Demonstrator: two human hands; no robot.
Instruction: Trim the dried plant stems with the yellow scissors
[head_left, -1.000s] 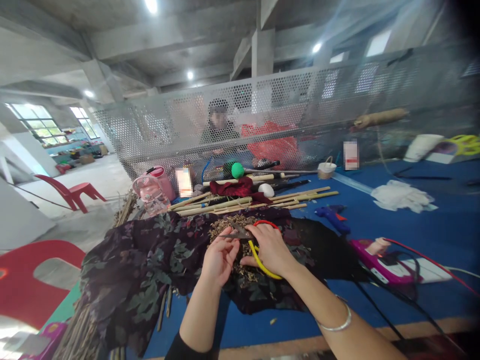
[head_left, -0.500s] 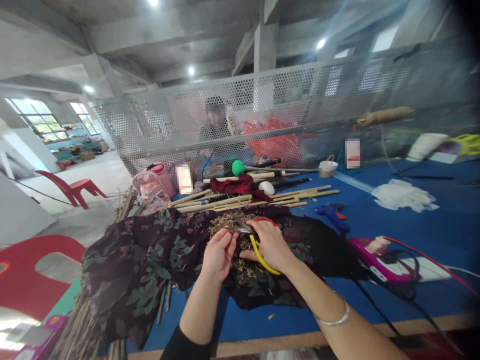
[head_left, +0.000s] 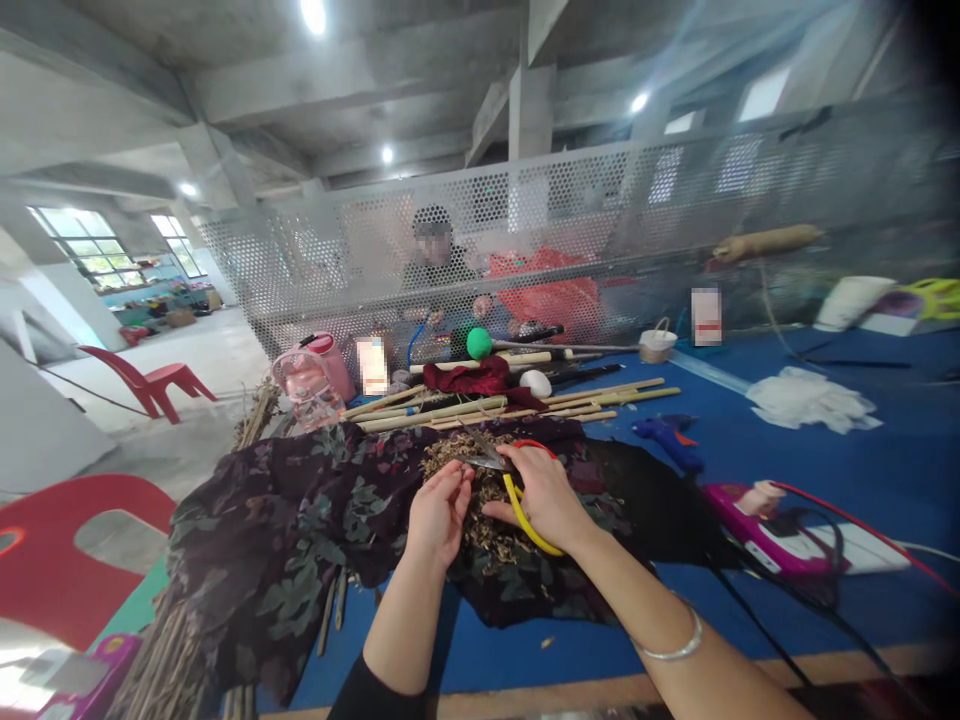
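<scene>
In my right hand (head_left: 546,492) is a pair of scissors (head_left: 520,500) with one red and one yellow handle loop. Their blades (head_left: 484,460) are parted and point left, close to the fingertips of my left hand (head_left: 441,505). The left thumb and fingers are pinched together; whatever small piece lies between them is too small to name. Under both hands is a heap of dry brown plant bits (head_left: 499,540), spread on a dark floral cloth (head_left: 300,530) that covers part of the blue table (head_left: 570,665).
Bamboo sticks (head_left: 615,393), a dark red cloth (head_left: 469,377) and a green ball (head_left: 478,343) lie behind the heap. On the right are a blue glue gun (head_left: 667,440), a magenta power strip (head_left: 772,530) and white gloves (head_left: 814,400). A person (head_left: 435,255) sits behind the perforated metal screen (head_left: 360,250).
The view has tilted up slightly, so everything sits a little lower. Both hands keep nearly the same pose, and the scissor blades remain parted by the left fingertips.
</scene>
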